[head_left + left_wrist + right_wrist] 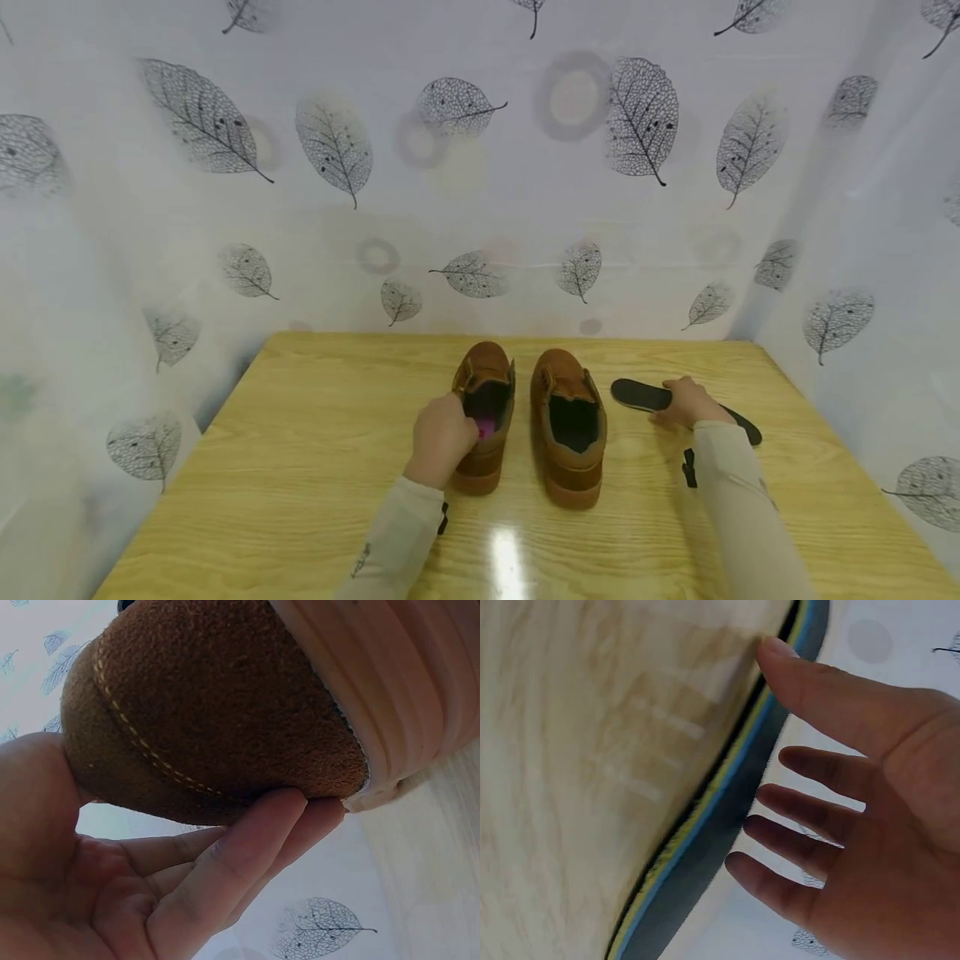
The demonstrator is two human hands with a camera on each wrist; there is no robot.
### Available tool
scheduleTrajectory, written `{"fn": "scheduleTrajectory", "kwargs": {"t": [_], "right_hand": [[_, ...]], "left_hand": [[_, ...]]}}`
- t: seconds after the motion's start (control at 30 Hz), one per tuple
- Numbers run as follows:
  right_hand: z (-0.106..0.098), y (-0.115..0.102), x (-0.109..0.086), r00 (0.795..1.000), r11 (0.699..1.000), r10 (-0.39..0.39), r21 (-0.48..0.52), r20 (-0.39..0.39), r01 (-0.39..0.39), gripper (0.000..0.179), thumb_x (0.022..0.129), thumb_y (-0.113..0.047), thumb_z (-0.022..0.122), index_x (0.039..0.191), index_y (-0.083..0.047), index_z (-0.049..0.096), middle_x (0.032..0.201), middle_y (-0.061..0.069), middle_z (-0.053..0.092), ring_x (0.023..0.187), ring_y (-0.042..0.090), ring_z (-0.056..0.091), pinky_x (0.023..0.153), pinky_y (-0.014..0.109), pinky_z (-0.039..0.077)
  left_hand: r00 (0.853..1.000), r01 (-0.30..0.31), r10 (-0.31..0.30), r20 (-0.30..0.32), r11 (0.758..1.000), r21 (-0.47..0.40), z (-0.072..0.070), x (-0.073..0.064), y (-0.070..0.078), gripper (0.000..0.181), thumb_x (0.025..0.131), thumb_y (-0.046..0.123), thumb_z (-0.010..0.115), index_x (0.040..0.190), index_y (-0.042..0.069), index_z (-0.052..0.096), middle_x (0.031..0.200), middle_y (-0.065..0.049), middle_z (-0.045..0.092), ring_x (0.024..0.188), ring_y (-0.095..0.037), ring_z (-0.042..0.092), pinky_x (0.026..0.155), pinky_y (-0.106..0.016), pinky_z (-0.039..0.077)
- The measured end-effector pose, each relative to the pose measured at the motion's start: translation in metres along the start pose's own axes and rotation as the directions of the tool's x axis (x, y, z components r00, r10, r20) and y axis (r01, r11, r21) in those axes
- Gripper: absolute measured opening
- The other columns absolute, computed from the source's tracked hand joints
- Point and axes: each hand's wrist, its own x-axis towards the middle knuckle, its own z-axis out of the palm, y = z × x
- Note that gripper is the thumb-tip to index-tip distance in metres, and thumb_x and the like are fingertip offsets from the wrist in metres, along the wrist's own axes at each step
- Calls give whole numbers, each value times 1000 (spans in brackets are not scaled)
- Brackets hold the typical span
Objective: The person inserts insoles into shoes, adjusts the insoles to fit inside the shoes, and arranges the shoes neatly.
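Observation:
A brown suede shoe with a tan sole stands left of the table's middle, toe pointing away. My left hand holds it by the collar and heel; the left wrist view shows fingers along the stitched heel. Something pink shows inside this shoe. Its mate, a second brown shoe, stands just to the right with a dark interior. Farther right lies a black insole, with my right hand over its middle. In the right wrist view, the thumb touches its blue-and-yellow layered edge and the fingers are fairly straight.
Both shoes and the insole are on a light wood-grain table. A white curtain with grey leaf prints hangs behind it and along both sides. Light glares off the table near the front.

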Motion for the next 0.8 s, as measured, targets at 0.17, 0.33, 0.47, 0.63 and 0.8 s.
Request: {"fn": "scheduleTrajectory", "kwargs": {"t": [0.17, 0.33, 0.47, 0.63, 0.8], "right_hand": [[1, 5, 5, 1000, 999, -19, -49, 22, 20, 68, 88, -20, 69, 135, 18, 38, 128, 43, 36, 111, 56, 44, 89, 62, 42], [1, 1, 6, 997, 995, -77, -71, -10, 76, 60, 87, -13, 69, 132, 17, 43, 122, 41, 42, 108, 55, 47, 89, 61, 42], [4, -1, 2, 992, 990, -121, -80, -26, 119, 56, 84, -8, 72, 129, 15, 47, 121, 39, 46, 108, 53, 49, 88, 59, 44], [9, -4, -5, 979, 971, -203, -136, -32, 197, 52, 80, -3, 73, 125, 13, 53, 123, 35, 50, 109, 51, 51, 89, 57, 44], [17, -10, -18, 967, 945, -254, -222, -26, 242, 47, 80, 6, 71, 125, 9, 55, 126, 31, 52, 111, 48, 52, 90, 56, 45]], "left_hand": [[1000, -6, 6, -2, 1000, -7, 0, -1, -1, 12, 72, -1, 58, 63, 3, 52, 61, -10, 53, 54, -21, 50, 44, -34, 41], [1000, -5, 5, -2, 1000, -10, -2, 0, -3, 17, 73, -2, 58, 60, 5, 48, 59, -8, 51, 51, -20, 48, 42, -32, 39], [1000, -13, 13, 1, 1000, -12, -2, 1, -4, 17, 73, -1, 58, 60, 5, 49, 59, -8, 51, 51, -21, 49, 42, -31, 39], [1000, -6, 6, 7, 1000, -21, -3, 1, -5, 12, 74, 0, 58, 64, 2, 52, 61, -9, 53, 52, -22, 51, 43, -33, 41], [1000, -17, 17, -2, 1000, -7, -2, 1, -6, 12, 73, 1, 59, 64, 2, 53, 62, -10, 55, 54, -23, 52, 44, -36, 43]]}}
